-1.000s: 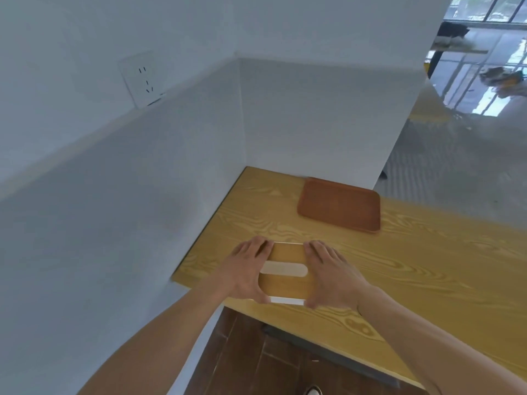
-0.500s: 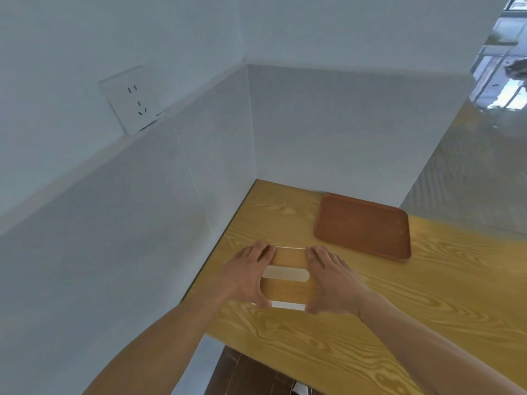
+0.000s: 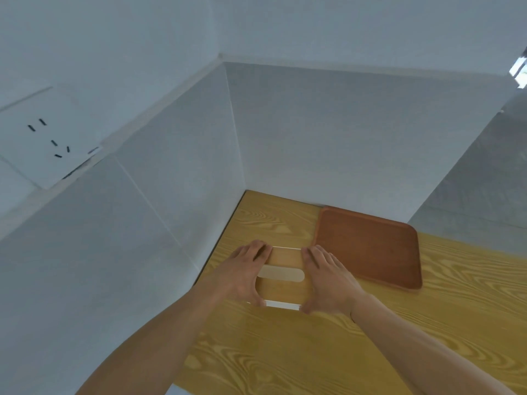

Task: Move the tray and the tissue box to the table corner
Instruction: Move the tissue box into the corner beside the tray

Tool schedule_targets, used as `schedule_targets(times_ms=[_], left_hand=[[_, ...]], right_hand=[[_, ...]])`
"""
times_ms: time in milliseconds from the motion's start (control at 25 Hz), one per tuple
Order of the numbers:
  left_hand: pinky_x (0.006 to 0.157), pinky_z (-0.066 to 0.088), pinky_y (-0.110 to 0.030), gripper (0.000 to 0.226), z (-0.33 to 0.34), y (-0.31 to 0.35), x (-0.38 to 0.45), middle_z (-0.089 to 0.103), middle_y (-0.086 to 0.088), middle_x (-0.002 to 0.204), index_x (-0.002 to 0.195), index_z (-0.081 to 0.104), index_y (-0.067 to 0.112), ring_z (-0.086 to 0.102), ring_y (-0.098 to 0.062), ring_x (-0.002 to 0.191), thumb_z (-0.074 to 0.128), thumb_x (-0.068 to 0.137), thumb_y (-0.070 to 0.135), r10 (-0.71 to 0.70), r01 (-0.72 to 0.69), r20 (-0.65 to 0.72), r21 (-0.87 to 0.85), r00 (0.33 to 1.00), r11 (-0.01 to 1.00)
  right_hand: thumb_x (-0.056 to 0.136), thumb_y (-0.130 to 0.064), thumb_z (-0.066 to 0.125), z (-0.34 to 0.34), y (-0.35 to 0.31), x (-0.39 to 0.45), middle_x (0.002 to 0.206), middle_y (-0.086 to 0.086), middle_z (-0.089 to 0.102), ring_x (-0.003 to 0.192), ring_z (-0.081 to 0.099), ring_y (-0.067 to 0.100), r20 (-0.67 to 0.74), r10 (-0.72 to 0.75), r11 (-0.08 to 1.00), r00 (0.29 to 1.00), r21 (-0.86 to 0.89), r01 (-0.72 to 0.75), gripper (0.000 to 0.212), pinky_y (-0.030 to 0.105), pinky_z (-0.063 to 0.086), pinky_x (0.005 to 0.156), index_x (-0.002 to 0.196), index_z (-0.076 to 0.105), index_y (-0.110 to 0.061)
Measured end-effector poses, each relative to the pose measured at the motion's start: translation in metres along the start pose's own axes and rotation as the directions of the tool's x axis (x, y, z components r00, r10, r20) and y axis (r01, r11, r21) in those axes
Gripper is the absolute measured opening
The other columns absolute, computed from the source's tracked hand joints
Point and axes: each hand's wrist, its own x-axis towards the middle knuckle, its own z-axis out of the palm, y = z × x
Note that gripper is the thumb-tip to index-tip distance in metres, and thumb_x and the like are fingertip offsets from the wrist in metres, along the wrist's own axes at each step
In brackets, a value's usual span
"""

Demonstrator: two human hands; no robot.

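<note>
Nearest: two bare forearms reaching in from the bottom edge over the wooden table. Left hand pressed flat against the left side of the tissue box, right hand against its right side, fingers stretched forward along the top edges, thumbs hooked at the near corners. Box squeezed between both palms; whether lifted or resting on the wood, impossible to tell. Wood-toned top, pale oval slot across the middle, white trim at near and far edges.

Just right of the tissue box and reaching further back: the reddish-brown tray, flat on the table, empty, near-left corner just beside the right fingertips, far edge close to or against the back partition.

Beyond the tissue box: a strip of bare wood running up to the table corner, where the white side partition meets the back one. Up and left of the box, on the wall, a white power socket.

Judged progress: tray seemingly placed already, sitting by the back wall near the corner. Tissue box gripped but short of the corner, so the last stretch left, forward into the open gap left of the tray, then both hands off.
</note>
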Motion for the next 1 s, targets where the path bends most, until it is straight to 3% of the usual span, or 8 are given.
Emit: schedule_targets(times_ms=[360,600,760,840,1000], left_hand=[[0.121,0.021,-0.042,0.132,-0.007,-0.069,0.077,0.003,0.001,0.161,0.156,-0.002,0.021,0.014,-0.028,0.147,0.076,0.059,0.065,0.056,-0.056,0.066,-0.009,0.996,0.998],[0.121,0.018,-0.047,0.133,-0.012,-0.114,0.125,0.0,-0.004,0.164,0.157,-0.005,0.019,0.01,-0.03,0.149,0.079,0.061,0.059,0.06,-0.06,0.134,0.001,0.989,0.998],[0.12,0.014,-0.04,0.133,-0.011,-0.131,0.144,0.003,-0.006,0.162,0.156,-0.003,0.016,0.012,-0.03,0.146,0.081,0.06,0.055,0.086,-0.087,0.082,0.0,0.993,0.996],[0.12,0.011,-0.038,0.132,-0.009,-0.134,0.148,0.002,-0.006,0.162,0.156,-0.004,0.015,0.008,-0.028,0.147,0.08,0.061,0.052,0.103,-0.103,0.059,-0.004,0.993,0.995],[0.123,0.002,-0.049,0.128,-0.005,-0.131,0.144,-0.012,-0.007,0.165,0.155,-0.012,0.015,-0.013,-0.024,0.151,0.075,0.067,0.048,0.068,-0.068,0.075,0.006,0.995,0.998]], right_hand=[[0.063,-0.061,0.078,0.02,0.009,0.096,0.163,0.008,0.006,0.151,-0.002,0.026,0.05,0.107,0.993,0.993,0.047,-0.11,0.132,0.042,0.005,0.123,0.156,-0.003,-0.012],[0.063,-0.059,0.078,0.034,0.012,0.157,0.161,0.01,0.008,0.15,-0.001,0.028,0.067,0.142,0.987,0.988,0.069,-0.147,0.133,0.042,0.009,0.122,0.155,-0.003,-0.008],[0.061,-0.059,0.078,0.04,0.016,0.181,0.161,0.011,0.008,0.15,-0.001,0.028,0.048,0.154,0.984,0.987,0.079,-0.158,0.134,0.04,0.008,0.122,0.154,-0.002,-0.007],[0.061,-0.06,0.077,0.042,0.017,0.184,0.162,0.011,0.006,0.15,-0.003,0.028,0.041,0.155,0.985,0.987,0.07,-0.158,0.134,0.04,0.006,0.122,0.154,-0.004,-0.007],[0.068,-0.06,0.075,0.042,0.014,0.183,0.165,0.01,-0.009,0.15,-0.015,0.026,0.066,0.169,0.982,0.983,0.072,-0.174,0.132,0.043,-0.001,0.122,0.154,-0.012,-0.01]])
